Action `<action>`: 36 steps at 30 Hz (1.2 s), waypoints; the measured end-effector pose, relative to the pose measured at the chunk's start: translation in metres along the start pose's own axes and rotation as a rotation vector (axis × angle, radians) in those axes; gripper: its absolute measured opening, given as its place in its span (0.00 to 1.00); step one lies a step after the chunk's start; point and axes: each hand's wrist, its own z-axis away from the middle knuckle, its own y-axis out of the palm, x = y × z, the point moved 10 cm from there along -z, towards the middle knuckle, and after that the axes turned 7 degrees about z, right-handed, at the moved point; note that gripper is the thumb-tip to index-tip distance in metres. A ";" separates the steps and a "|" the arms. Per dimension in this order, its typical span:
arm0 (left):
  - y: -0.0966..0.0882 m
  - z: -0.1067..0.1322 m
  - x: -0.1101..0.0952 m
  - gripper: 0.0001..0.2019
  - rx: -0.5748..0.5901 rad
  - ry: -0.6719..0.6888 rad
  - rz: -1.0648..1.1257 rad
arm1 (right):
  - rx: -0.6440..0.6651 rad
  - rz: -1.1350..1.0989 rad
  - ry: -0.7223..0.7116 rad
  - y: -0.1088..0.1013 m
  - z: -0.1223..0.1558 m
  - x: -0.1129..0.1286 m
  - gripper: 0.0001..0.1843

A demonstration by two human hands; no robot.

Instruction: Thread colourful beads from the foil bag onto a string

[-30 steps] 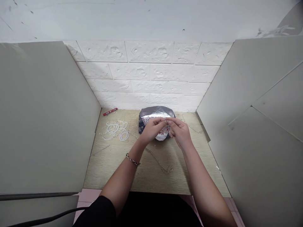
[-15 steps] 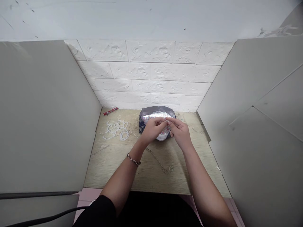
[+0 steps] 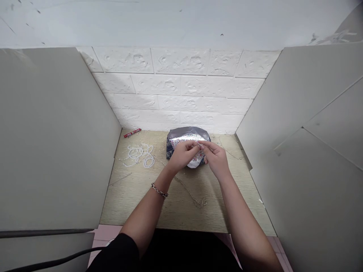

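Piece, weight: the piece [image 3: 200,146] looked very light, so a fingertip pinch would have been enough.
Piece, feel: probably hard and a little slippery; likely easier to drop than to break.
Piece, hold: best taken at its sides, with dry fingertips.
Piece, look: tiny and nearly hidden; its shape and colour could not be told.
Piece, place: above the front of the pouch [image 3: 188,131], clear of the table [image 3: 136,206].
Left hand: the left hand [image 3: 183,155] was bent over the pouch, thumb and forefinger pinched on the piece.
Right hand: the right hand [image 3: 217,158] met it tip to tip, thumb and forefinger closed on the same spot.
Pouch, handling: seemingly soft and light, with a slick lining; better held by its sides and kept level, as the beads [image 3: 199,157] could have slid.
Pouch, look: shiny silver within, dark blue and patterned at the side; the beads were red and pale.
Pouch, place: near the table's back edge, a little right of its middle.
Strand, handling: the strand [image 3: 185,187] looked limp and prone to tangle; its looped end was the handiest hold.
Strand, place: it ran beneath the left forearm towards the near edge.
Rings: the white rings [image 3: 149,161] lay loosely heaped by the left edge, the red packet [image 3: 132,133] at the back left corner.
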 end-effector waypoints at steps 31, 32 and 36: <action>-0.002 -0.003 -0.001 0.15 0.024 0.014 -0.054 | -0.039 0.169 -0.129 -0.005 0.001 0.007 0.13; -0.002 -0.003 0.000 0.15 0.027 0.010 -0.061 | -0.038 0.185 -0.130 -0.005 0.002 0.007 0.13; -0.004 -0.004 0.002 0.16 0.013 0.007 -0.100 | -0.021 0.214 -0.129 -0.004 0.002 0.007 0.13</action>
